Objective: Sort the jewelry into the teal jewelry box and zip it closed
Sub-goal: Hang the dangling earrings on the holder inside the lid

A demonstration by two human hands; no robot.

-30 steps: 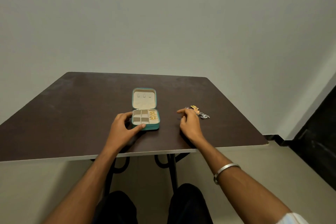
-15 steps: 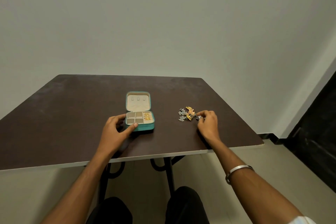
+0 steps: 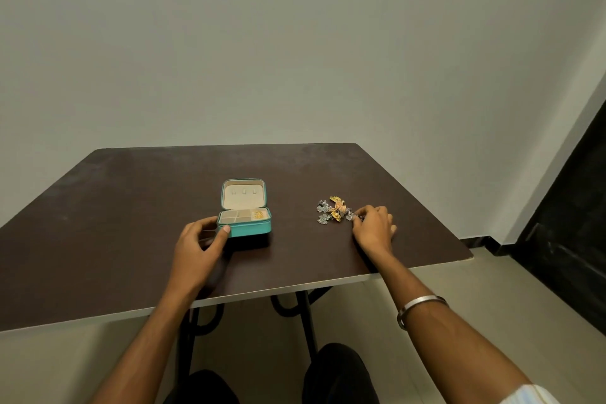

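The small teal zip-around jewelry box [image 3: 244,228] stands on the dark brown rectangular bench [image 3: 114,207], near the front edge and roughly at the centre of the bench's width. Its lid [image 3: 243,194] is raised upright at the far side, showing a cream lining with three small tabs. The lower tray is divided into cream compartments; the rightmost compartment holds small gold jewelry pieces [image 3: 258,214] (individual pieces are too small to tell apart).

The left hand [image 3: 196,246] holds the box at its front-left corner: the thumb presses the front wall and the curled fingers wrap the left side.

A loose cluster of silver and gold jewelry [image 3: 333,213] lies on the bench to the right of the box, well apart from it. The gold pieces sit at the centre of the cluster, with the silver pieces around them.

The right hand [image 3: 373,228] rests on the bench just beside the cluster. Its fingertips [image 3: 355,218] are drawn together in a narrow pinch on a silver piece at the cluster's right edge.

A plain silver metal bangle [image 3: 416,307] sits on the right forearm. A pale grey-green wall [image 3: 295,43] stands behind the bench, and black curved metal legs [image 3: 305,305] show beneath it.
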